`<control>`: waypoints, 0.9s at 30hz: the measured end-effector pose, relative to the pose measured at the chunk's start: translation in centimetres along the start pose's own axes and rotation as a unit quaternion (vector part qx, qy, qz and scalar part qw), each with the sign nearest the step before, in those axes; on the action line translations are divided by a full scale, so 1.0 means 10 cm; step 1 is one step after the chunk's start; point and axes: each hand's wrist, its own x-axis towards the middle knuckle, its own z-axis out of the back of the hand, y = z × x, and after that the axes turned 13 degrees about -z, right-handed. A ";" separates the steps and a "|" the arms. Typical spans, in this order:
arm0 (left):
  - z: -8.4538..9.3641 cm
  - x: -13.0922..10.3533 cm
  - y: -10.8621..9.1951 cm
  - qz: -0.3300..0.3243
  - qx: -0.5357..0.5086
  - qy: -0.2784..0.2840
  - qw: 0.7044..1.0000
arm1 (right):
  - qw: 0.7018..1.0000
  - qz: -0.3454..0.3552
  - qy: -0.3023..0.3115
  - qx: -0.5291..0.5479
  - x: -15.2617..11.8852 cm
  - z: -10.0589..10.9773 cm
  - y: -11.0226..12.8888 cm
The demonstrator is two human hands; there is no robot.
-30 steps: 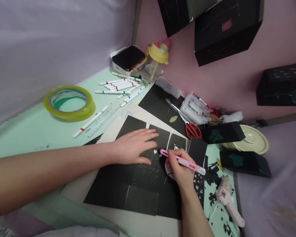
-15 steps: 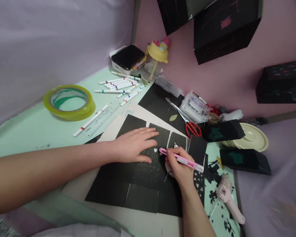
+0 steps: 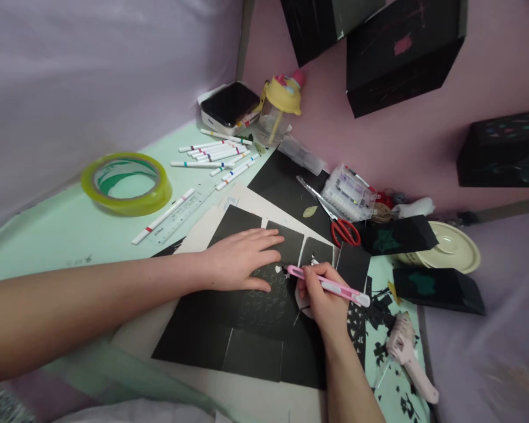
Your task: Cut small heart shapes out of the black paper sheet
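A sheet of black card point(image 3: 203, 329) with faint pencil marks and small cut-out shapes lies in front of me. Fingers spread, my left hand point(image 3: 244, 258) rests flat on its upper part. My right hand point(image 3: 324, 294) grips a pink utility knife point(image 3: 335, 286) like a pen. The knife's front end points left, close to a small white heart-shaped opening point(image 3: 278, 269) in the card. Whether the blade touches the card I cannot tell. Under the black card is a white sheet point(image 3: 242, 197).
Red-handled scissors point(image 3: 344, 231) lie beyond the card, near a clear case point(image 3: 348, 194). Yellow tape point(image 3: 158, 197), a ruler point(image 3: 180, 214) and several white markers point(image 3: 216, 154) are at left. A pink glue gun point(image 3: 409, 355) and black scraps point(image 3: 380, 311) sit at right.
My right hand has shifted slightly right, and the knife's front end has moved a little right with it. My left hand stays flat on the card.
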 end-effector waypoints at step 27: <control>0.02 0.01 -0.01 0.005 -0.005 0.009 1.000 | 1.000 -0.008 0.014 -0.021 -0.02 0.02 0.01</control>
